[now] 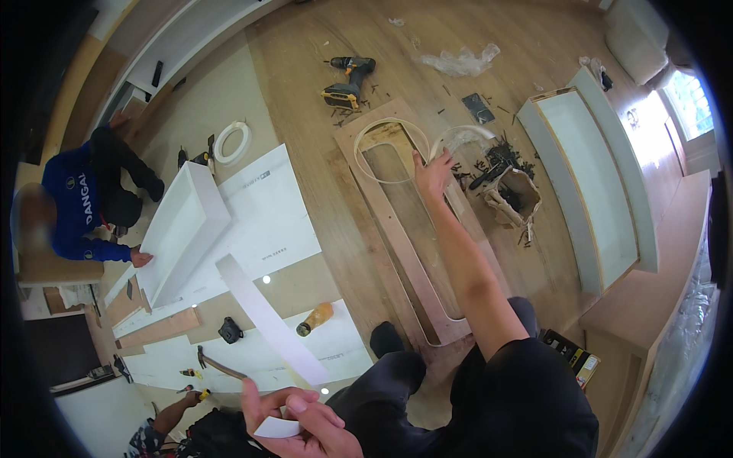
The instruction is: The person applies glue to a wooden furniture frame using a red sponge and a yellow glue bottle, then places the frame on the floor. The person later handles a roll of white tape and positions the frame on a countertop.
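Observation:
My left hand (305, 422) is closed on a flat white strip (276, 427), whose end shows between thumb and fingers. A longer white strip (267, 313) stretches from the white panel toward that hand; I cannot tell if the two join. My right arm reaches forward, and my right hand (434, 174) pinches a thin cream edge-banding strip, looped into a ring (392, 182) on its left with a wider curved part on its right. Beneath lies a wooden frame (408, 263) with a long rounded slot. Fingertip contact is partly hidden.
A torn paper bag (527, 191) of dark screws spills beside the frame. Beyond are a cordless drill (351, 82) and plastic wrap (462, 61). A shallow white box (588, 179) stands right. At left, a co-worker (84, 198) holds a white panel piece (187, 229); a hammer (221, 366) and bottle (314, 318) lie nearer.

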{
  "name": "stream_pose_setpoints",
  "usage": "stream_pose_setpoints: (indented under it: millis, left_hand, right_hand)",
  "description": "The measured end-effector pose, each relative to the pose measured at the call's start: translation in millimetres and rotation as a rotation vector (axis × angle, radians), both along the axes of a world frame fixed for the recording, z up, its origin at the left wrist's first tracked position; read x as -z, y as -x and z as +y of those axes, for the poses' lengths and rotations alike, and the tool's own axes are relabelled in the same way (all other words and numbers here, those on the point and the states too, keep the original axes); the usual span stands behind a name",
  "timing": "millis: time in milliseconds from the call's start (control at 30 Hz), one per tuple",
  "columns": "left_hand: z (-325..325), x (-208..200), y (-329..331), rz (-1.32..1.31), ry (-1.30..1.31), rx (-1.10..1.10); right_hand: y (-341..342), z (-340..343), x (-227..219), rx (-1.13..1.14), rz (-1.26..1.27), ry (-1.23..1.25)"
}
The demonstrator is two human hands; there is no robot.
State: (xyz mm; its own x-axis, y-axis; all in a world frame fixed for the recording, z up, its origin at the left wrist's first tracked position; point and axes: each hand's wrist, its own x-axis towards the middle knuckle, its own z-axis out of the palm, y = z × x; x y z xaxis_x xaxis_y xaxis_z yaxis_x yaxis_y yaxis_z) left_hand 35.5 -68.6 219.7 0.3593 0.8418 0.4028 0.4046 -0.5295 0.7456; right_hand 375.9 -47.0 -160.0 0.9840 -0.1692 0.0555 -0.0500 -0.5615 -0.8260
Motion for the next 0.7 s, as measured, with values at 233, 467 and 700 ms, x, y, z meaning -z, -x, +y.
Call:
stream_pose_setpoints:
  millis: [233,467,700]
  left_hand:
    - [-5.0,4.2,-7.6,-0.033,0.286,0.049]
    - [1.3,51.4,-55.2,0.164,0.203,0.298]
    - [-10.8,83.7,-134.2,0.173,-0.078,0.585]
  right_hand:
    - [103.4,-72.9,-28.1,-0.432,0.414,0.156]
    - [200.5,-105.9,40.5,-0.362,0.639,0.176]
    - [233.2,-114.6,32.4,-0.348,0.685,0.139]
